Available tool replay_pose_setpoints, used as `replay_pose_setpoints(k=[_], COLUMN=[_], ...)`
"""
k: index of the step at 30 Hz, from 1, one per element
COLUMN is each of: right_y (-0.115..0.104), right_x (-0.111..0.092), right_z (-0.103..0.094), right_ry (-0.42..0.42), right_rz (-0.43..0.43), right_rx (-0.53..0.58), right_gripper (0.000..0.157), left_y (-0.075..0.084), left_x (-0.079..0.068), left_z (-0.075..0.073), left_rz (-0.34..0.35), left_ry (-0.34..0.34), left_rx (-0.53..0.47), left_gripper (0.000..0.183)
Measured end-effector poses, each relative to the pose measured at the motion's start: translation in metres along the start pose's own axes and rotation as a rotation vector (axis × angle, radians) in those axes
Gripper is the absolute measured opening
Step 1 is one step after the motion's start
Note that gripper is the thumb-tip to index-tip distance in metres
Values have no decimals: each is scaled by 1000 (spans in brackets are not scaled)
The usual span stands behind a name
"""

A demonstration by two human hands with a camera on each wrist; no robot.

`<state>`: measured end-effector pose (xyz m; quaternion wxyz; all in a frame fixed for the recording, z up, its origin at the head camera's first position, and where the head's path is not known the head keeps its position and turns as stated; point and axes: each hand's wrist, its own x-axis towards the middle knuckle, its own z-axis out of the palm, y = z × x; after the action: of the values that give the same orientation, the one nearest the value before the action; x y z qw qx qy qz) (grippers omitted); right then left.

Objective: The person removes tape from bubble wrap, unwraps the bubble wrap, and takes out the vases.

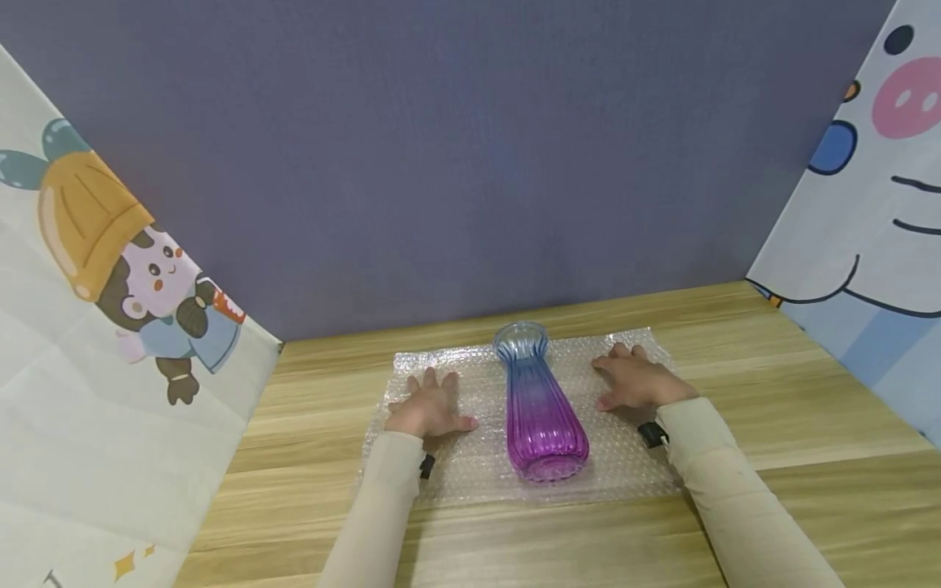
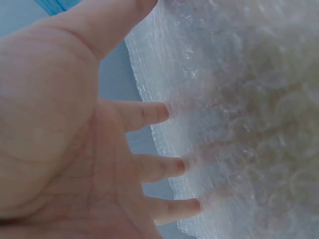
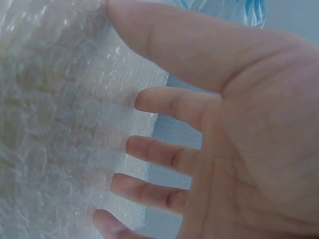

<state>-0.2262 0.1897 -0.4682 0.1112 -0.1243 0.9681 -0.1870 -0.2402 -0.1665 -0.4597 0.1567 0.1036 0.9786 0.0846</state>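
Observation:
A ribbed glass vase (image 1: 540,408), blue at the flared mouth and purple at the base, lies on its side on a sheet of bubble wrap (image 1: 470,465). Its mouth points toward the back wall. To the left of the vase, my left hand (image 1: 429,408) rests on the wrap with fingers spread. My right hand (image 1: 634,382) touches the wrap on the other side, fingers apart and slightly bent. Both wrist views show fingertips against the bubble wrap (image 2: 239,124), with nothing gripped. Part of the vase (image 3: 227,11) appears at the top of the right wrist view.
The wrap lies on a wood-grain table (image 1: 294,457). A grey-purple wall (image 1: 470,163) stands behind it. White cloth with a cartoon child (image 1: 162,278) hangs at the left, and cloth with a cartoon pig snout (image 1: 907,98) at the right.

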Motion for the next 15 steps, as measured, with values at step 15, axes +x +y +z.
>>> replay_pose_setpoints(k=[15], right_y=[-3], right_x=[-2], right_z=[-3], right_ry=[-19], right_rz=[-18], right_rx=[-12], right_gripper=[79], left_y=[1], left_x=[-4], left_z=[-2], left_rz=[-20], left_ry=[-14], left_rx=[-4], left_gripper=[108])
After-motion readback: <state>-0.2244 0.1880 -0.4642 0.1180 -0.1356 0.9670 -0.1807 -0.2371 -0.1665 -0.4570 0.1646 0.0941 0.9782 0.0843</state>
